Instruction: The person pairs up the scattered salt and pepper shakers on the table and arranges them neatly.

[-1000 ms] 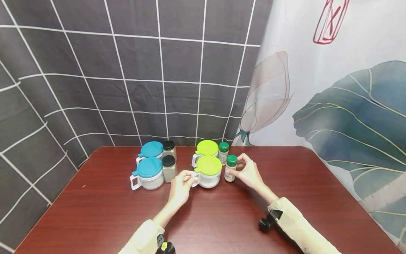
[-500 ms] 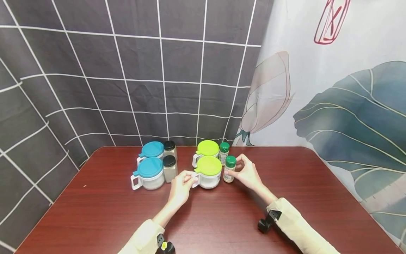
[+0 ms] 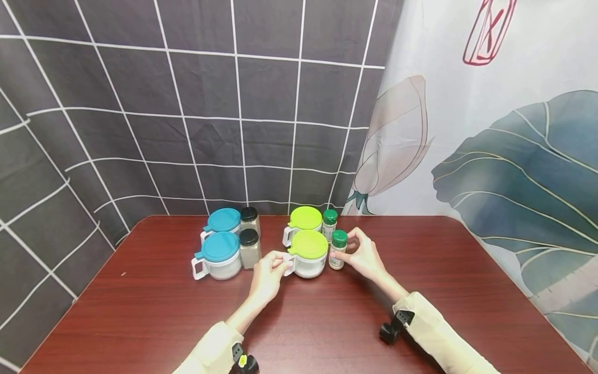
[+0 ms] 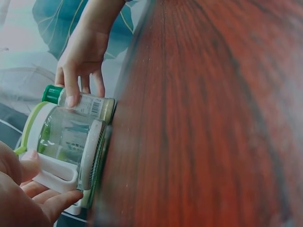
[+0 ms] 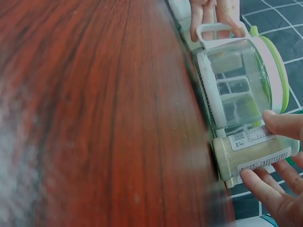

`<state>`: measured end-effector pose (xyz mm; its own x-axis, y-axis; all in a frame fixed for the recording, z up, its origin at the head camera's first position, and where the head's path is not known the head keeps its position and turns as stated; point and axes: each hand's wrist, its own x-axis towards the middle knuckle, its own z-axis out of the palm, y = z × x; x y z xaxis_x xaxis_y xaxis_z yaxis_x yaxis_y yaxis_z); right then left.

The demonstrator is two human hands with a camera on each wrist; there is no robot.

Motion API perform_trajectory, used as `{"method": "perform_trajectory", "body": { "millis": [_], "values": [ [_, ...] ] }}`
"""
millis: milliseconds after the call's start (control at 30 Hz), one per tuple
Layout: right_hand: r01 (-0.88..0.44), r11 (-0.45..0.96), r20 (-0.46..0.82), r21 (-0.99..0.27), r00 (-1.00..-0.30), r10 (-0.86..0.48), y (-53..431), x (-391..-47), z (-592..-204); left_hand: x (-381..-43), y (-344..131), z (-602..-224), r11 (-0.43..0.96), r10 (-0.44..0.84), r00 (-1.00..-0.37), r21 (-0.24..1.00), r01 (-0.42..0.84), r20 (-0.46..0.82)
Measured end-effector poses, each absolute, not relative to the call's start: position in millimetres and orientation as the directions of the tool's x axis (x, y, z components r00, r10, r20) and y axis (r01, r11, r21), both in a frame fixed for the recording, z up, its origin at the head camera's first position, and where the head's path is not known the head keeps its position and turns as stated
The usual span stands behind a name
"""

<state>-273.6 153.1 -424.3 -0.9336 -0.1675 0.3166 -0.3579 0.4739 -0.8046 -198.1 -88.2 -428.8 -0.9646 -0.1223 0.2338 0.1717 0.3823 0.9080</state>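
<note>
My left hand (image 3: 267, 278) pinches the white handle of the front seasoning jar (image 3: 308, 245), a clear glass pot with a lime-green lid. Just to its right stands a green-capped shaker bottle (image 3: 339, 239), gripped at its sides between the thumb and fingers of my right hand (image 3: 366, 257). In the right wrist view, pale contents and printed labels show on the bottle (image 5: 251, 153), close beside the glass jar (image 5: 234, 85). Behind them are a matching lime-lidded jar (image 3: 306, 217) and another green-capped bottle (image 3: 329, 223), both partly hidden.
Two blue-lidded jars stand to the left, one in front (image 3: 220, 246) and one behind (image 3: 224, 219). Black-capped shaker bottles, front (image 3: 250, 252) and rear (image 3: 249, 219), stand beside them. The reddish-brown table (image 3: 308, 327) ends at a dark gridded curtain (image 3: 196, 145).
The bottle in my right hand has shifted slightly left and nearer me, towards the jar. The front lime-lidded jar has edged a little to the right with my left hand.
</note>
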Motion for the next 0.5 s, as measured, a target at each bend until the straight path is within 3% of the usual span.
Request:
{"method": "perform_trajectory", "body": {
  "millis": [500],
  "values": [
    [-0.379,0.478,0.339,-0.792,-0.925,-0.173,153.0,-274.9,-426.9,-199.0,-87.8,-429.3,0.372,-0.117,-0.970,0.915,0.156,0.213]
  ]
}}
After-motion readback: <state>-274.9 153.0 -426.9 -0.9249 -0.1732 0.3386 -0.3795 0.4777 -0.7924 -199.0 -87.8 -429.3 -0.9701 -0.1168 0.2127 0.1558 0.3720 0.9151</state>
